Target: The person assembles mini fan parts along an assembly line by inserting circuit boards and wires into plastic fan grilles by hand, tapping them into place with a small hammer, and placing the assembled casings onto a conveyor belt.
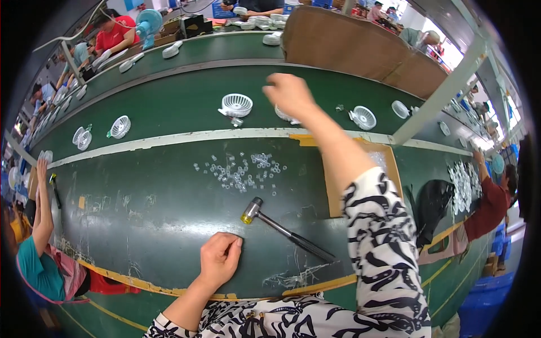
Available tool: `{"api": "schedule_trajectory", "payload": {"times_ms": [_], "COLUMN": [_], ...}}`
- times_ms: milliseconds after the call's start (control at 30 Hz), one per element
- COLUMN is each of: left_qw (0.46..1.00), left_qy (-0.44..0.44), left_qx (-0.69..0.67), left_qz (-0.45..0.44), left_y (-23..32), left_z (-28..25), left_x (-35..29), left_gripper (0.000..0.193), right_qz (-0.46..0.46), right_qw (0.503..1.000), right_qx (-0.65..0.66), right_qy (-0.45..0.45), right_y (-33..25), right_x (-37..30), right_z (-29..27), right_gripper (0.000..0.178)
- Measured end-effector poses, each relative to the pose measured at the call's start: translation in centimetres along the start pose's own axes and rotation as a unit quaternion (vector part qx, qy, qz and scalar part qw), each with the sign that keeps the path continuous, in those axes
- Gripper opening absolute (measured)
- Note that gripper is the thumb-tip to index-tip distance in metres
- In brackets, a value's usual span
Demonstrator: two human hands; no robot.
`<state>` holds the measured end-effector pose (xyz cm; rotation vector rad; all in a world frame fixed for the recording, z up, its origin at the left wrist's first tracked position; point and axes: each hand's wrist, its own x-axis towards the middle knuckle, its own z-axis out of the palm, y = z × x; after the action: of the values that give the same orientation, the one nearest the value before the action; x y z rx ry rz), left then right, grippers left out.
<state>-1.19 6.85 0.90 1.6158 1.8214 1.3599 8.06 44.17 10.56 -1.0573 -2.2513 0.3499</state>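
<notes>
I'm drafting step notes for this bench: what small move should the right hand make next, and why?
Probably close the right hand on the white slatted housing partly hidden behind it. The hand is over the green belt and no held item shows, though contact is unclear; small clear pieces and a mallet lie nearer the body.

white part (pixel 283 115) partly behind right hand (pixel 289 96)

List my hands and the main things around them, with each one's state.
Left hand: curled into a loose fist
Right hand: over the belt, blurred, grip unclear
Hammer: lying on the bench, untouched
Small clear pieces: loose, scattered
Cardboard box: open, partly hidden
White housings: lying along the belt
</notes>
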Motion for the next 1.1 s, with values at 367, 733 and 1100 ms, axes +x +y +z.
{"api": "schedule_trajectory", "payload": {"times_ms": [367, 733, 1100], "left_qw": [0.997, 1.0, 0.996], "left_qy": [-0.013, 0.002, 0.072], "left_qx": [-0.055, -0.008, -0.027], "left_qz": [0.049, 0.016, 0.052], "left_y": [-0.2, -0.4, -1.3], "left_z": [1.1, -0.4, -0.1], "left_x": [0.7, -0.2, -0.9], "left_gripper": [0.002, 0.013, 0.038], "right_qz": [0.266, 0.416, 0.126], "right_qw": [0.931, 0.854, 0.896], "right_qx": [-0.251, 0.294, 0.354], "right_qy": [-0.021, 0.106, -0.238], "right_y": [41.9, 32.0, 0.6], "right_x": [-12.0, -8.3, -13.8], "right_z": [-17.3, -11.6, -11.9], "right_gripper": [0.011, 0.012, 0.016]}}
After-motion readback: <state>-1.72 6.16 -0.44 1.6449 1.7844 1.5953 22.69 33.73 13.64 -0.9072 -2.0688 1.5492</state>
